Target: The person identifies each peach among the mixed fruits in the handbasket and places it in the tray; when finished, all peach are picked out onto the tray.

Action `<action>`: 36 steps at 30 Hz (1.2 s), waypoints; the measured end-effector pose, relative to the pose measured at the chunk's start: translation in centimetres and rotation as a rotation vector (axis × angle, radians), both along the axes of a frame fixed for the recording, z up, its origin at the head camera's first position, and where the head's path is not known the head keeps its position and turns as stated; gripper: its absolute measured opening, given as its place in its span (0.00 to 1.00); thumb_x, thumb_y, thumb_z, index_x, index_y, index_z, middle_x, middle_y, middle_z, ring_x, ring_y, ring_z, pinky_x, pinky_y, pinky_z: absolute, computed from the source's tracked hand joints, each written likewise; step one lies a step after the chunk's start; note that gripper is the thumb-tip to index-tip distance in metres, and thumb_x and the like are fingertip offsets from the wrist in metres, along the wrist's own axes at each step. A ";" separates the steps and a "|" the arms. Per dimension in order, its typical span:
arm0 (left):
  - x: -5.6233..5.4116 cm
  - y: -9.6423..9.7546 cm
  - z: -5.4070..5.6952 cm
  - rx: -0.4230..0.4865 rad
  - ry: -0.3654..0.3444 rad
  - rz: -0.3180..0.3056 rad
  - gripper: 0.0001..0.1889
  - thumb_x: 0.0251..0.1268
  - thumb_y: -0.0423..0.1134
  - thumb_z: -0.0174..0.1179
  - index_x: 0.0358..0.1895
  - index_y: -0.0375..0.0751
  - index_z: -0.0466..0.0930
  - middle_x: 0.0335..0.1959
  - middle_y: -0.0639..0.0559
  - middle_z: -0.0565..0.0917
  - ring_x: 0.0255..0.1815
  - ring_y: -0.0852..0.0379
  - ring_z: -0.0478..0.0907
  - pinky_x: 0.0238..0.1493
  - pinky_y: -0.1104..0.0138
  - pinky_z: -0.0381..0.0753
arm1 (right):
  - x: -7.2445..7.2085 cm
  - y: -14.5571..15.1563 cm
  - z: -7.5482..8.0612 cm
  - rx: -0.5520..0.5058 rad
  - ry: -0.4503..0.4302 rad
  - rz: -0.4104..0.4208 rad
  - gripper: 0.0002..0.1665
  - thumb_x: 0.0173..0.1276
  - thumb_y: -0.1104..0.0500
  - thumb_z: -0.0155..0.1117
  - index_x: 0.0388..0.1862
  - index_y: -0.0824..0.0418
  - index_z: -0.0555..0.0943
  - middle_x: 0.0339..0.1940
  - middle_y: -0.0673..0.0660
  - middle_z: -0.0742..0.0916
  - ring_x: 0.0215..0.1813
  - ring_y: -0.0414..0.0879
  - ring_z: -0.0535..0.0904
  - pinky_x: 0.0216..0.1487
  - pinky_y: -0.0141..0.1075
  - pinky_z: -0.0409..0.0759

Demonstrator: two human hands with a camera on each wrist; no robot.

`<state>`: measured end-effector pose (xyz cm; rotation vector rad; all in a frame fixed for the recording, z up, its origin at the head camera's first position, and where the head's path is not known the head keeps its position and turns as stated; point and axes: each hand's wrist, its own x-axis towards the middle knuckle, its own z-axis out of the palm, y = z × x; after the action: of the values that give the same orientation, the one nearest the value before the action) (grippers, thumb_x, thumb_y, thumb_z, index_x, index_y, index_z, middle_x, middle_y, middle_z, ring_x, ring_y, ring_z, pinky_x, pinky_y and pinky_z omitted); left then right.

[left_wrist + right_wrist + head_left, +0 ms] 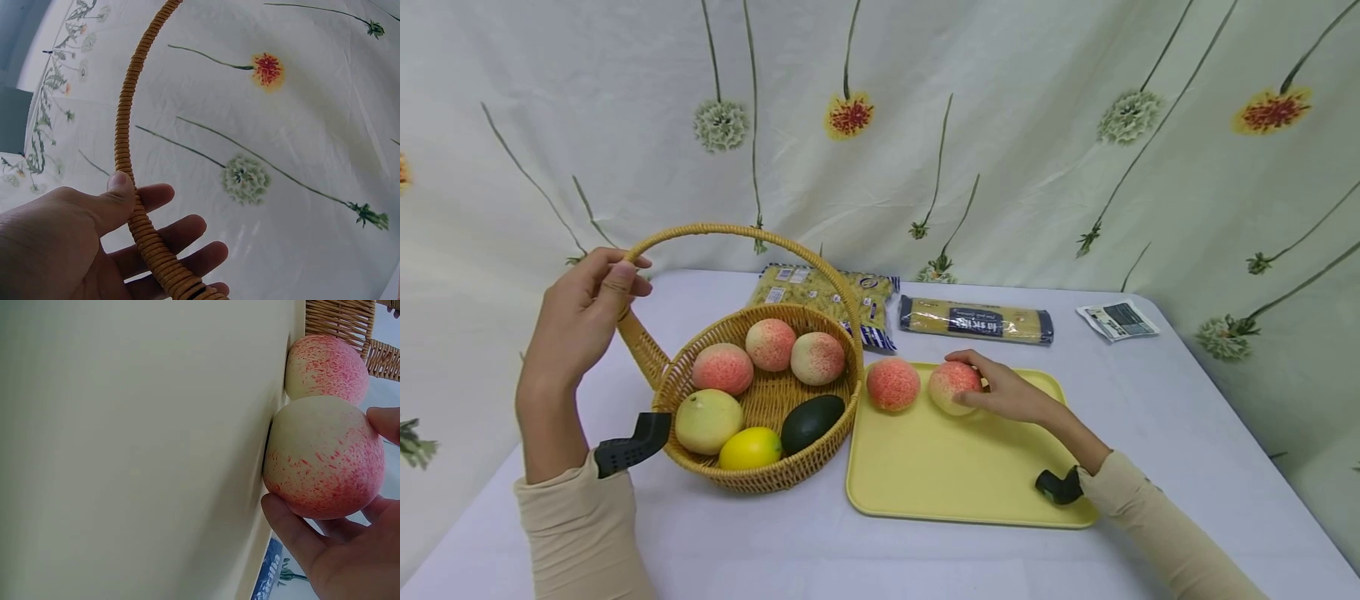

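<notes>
My left hand point(576, 312) grips the wicker basket's handle point(125, 119), thumb on one side and fingers behind it. Inside the basket point(662, 408) lie three peaches, a pale yellow-green round fruit point(708, 422), a yellow lemon point(750, 449) and a dark green avocado-like fruit point(812, 424). Over the yellow tray point(955, 475), my right hand point(1011, 393) holds a pink-and-cream peach point(325, 456) between thumb and fingers, low at the tray's far side. A second peach point(893, 385) sits on the tray just left of it, near the basket's rim.
Behind the basket lies a bag of pasta point(868, 292). A long spaghetti-like packet point(976, 321) is beyond the tray, and a small white sachet point(1117, 320) lies at the back right. A flowered cloth point(1037, 142) hangs behind the table.
</notes>
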<state>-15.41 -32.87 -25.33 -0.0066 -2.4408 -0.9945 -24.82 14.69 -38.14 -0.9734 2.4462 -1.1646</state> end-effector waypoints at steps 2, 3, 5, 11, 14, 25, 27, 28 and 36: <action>0.0 0.0 0.0 0.001 -0.001 0.001 0.19 0.76 0.51 0.42 0.55 0.42 0.73 0.36 0.61 0.78 0.41 0.69 0.72 0.40 0.69 0.65 | 0.0 0.0 0.0 0.002 -0.006 0.007 0.34 0.68 0.54 0.62 0.69 0.64 0.64 0.58 0.60 0.78 0.51 0.49 0.73 0.47 0.41 0.74; 0.0 0.0 0.0 0.002 -0.001 0.001 0.19 0.76 0.51 0.42 0.56 0.41 0.73 0.36 0.61 0.78 0.41 0.69 0.72 0.40 0.69 0.65 | 0.0 0.0 0.0 0.005 -0.009 0.008 0.34 0.68 0.54 0.62 0.69 0.64 0.63 0.58 0.61 0.78 0.51 0.49 0.73 0.47 0.41 0.74; 0.0 0.0 0.0 0.004 -0.002 0.000 0.19 0.76 0.51 0.42 0.55 0.42 0.73 0.36 0.61 0.78 0.41 0.69 0.72 0.40 0.70 0.65 | 0.0 0.0 0.0 0.012 -0.013 0.008 0.34 0.69 0.54 0.62 0.69 0.63 0.63 0.58 0.61 0.78 0.51 0.49 0.74 0.47 0.41 0.74; 0.0 0.0 0.1 0.007 -0.002 0.002 0.19 0.76 0.51 0.42 0.55 0.43 0.73 0.35 0.63 0.78 0.40 0.70 0.72 0.39 0.71 0.66 | 0.2 0.1 0.2 0.040 -0.021 0.007 0.36 0.69 0.52 0.61 0.71 0.61 0.61 0.59 0.59 0.77 0.51 0.48 0.74 0.48 0.41 0.74; 0.0 0.0 0.1 0.008 -0.003 0.003 0.18 0.76 0.51 0.42 0.55 0.44 0.73 0.35 0.63 0.78 0.41 0.70 0.73 0.39 0.72 0.66 | 0.3 0.1 0.3 0.043 -0.029 0.012 0.37 0.69 0.52 0.61 0.72 0.60 0.60 0.60 0.58 0.77 0.52 0.49 0.74 0.49 0.42 0.74; 0.0 0.1 0.1 0.008 -0.003 0.003 0.18 0.76 0.51 0.42 0.54 0.44 0.74 0.36 0.61 0.78 0.41 0.67 0.73 0.39 0.71 0.66 | 0.3 0.3 0.2 0.029 -0.070 0.016 0.39 0.69 0.51 0.61 0.74 0.60 0.58 0.62 0.60 0.76 0.54 0.49 0.74 0.50 0.42 0.75; -0.1 0.1 0.1 0.008 -0.003 0.004 0.18 0.76 0.51 0.42 0.54 0.44 0.74 0.36 0.61 0.78 0.41 0.68 0.73 0.39 0.71 0.66 | 0.3 0.3 0.2 0.029 -0.072 0.014 0.39 0.69 0.51 0.61 0.74 0.59 0.58 0.61 0.59 0.76 0.54 0.49 0.74 0.50 0.42 0.75; -0.1 0.1 0.1 0.008 -0.003 0.004 0.18 0.76 0.51 0.42 0.54 0.44 0.73 0.36 0.60 0.78 0.41 0.68 0.72 0.39 0.72 0.66 | 0.3 0.3 0.2 0.027 -0.073 0.014 0.39 0.69 0.51 0.61 0.74 0.59 0.58 0.61 0.59 0.76 0.54 0.49 0.74 0.49 0.42 0.75; 0.0 0.0 0.0 0.008 -0.015 0.011 0.19 0.76 0.51 0.42 0.55 0.44 0.73 0.37 0.58 0.78 0.41 0.68 0.72 0.40 0.72 0.66 | 0.4 0.3 0.2 0.021 -0.086 0.008 0.40 0.68 0.51 0.62 0.74 0.59 0.58 0.62 0.60 0.75 0.56 0.50 0.74 0.52 0.43 0.75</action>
<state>-15.40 -32.86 -25.30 0.0169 -2.4481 -1.0027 -24.43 15.03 -37.96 -0.9072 2.3807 -1.1516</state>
